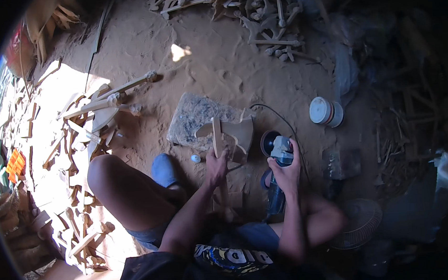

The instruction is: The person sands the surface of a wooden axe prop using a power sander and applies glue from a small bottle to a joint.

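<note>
My left hand (217, 168) is closed around the upright shaft of a pale axe-shaped piece (239, 132), which looks wooden. Its broad flared end points right, and a short narrow end sticks out left. Behind it lies a rough grey stone block (190, 116), partly covered by the piece; whether they touch I cannot tell. To the right, my right hand (288, 173) grips an angle grinder (282, 155). The grinder's dark round disc (269, 142) faces the piece and is apart from it. The lower shaft is dim near my lap.
Pale carved pieces (100, 105) lie heaped at the left, with another pile (272, 23) at the far side. A white tub (320, 111) stands right of the grinder. A dark cable (277, 113) curves over the sandy ground (138, 47). A round fan-like grille (358, 223) is near my right knee.
</note>
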### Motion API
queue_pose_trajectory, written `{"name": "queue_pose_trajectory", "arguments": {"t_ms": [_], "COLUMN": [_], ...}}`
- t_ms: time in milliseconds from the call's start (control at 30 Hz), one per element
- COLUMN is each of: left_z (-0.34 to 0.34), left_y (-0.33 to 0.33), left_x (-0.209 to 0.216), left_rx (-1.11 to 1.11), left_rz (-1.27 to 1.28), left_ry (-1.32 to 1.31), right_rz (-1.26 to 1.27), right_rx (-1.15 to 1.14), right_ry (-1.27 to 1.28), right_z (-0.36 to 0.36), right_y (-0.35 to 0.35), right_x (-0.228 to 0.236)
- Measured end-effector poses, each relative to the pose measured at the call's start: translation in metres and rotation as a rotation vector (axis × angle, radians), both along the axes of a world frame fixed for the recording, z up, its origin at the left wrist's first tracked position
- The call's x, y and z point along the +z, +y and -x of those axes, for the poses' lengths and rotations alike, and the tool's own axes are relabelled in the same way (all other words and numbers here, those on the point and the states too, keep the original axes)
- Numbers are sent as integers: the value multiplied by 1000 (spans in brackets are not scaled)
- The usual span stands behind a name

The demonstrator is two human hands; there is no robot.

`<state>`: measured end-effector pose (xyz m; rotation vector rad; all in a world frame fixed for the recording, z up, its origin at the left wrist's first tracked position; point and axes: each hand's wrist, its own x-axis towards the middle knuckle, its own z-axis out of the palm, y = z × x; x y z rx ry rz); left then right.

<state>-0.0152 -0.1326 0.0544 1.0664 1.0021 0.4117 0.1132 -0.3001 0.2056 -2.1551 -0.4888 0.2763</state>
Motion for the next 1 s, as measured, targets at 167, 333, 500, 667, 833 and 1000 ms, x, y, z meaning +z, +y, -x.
{"name": "queue_pose_trajectory", "arguments": {"t_ms": [167, 333, 500, 667, 833, 1000], "left_z": [-15, 29, 74, 69, 64, 68], "left_y": [108, 162, 132, 119, 113, 115], "left_x": [59, 65, 15, 18, 30, 28], "left_rx": [-293, -726, -493, -469, -465, -465], "left_rz": [-476, -728, -479, -457, -470, -490], "left_ry": [33, 356, 622, 642, 693, 719], "right_rz": [-302, -215, -137, -10, -101, -79], "right_rx": [-142, -207, 8, 74, 160, 185], "right_ry": [159, 150, 28, 58, 13, 38], "right_z": [-13, 1, 15, 19, 10, 14], "right_y": [-30, -28, -6, 15, 40, 55], "right_x": [20, 12, -26, -45, -63, -61]}}
